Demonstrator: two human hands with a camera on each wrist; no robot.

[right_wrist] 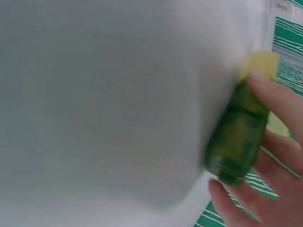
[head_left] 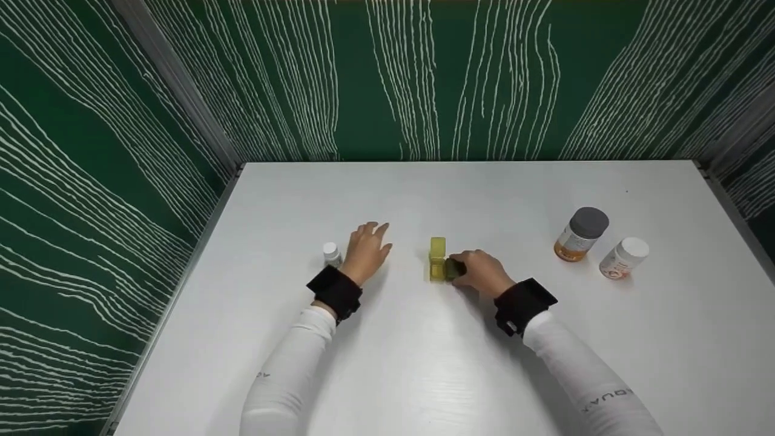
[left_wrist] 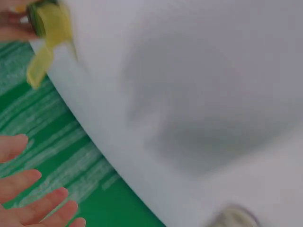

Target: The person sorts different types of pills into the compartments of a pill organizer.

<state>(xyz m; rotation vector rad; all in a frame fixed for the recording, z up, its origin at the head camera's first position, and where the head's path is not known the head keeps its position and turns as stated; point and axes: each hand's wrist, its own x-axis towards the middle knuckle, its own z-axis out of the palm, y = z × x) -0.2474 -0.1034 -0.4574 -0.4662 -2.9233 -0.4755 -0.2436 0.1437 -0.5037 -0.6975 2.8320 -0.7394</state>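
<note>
My right hand (head_left: 484, 272) grips the dark green end of a small pill box (head_left: 438, 269) near the middle of the table. Its yellow compartment has the lid (head_left: 437, 246) flipped up. The right wrist view shows the thumb and fingers around the green part (right_wrist: 236, 137). To the left, my left hand (head_left: 366, 254) is over the table with fingers spread and nothing in them. Just beside it stands a small white-capped bottle (head_left: 332, 254), partly covered by the wrist. In the left wrist view, the left fingers (left_wrist: 47, 205) are apart from the pill box (left_wrist: 56, 21).
At the right stand an amber bottle with a grey lid (head_left: 581, 235) and a white bottle (head_left: 625, 258). The white table (head_left: 387, 375) ends at a green wall (head_left: 351, 79) with white streaks behind and at the left.
</note>
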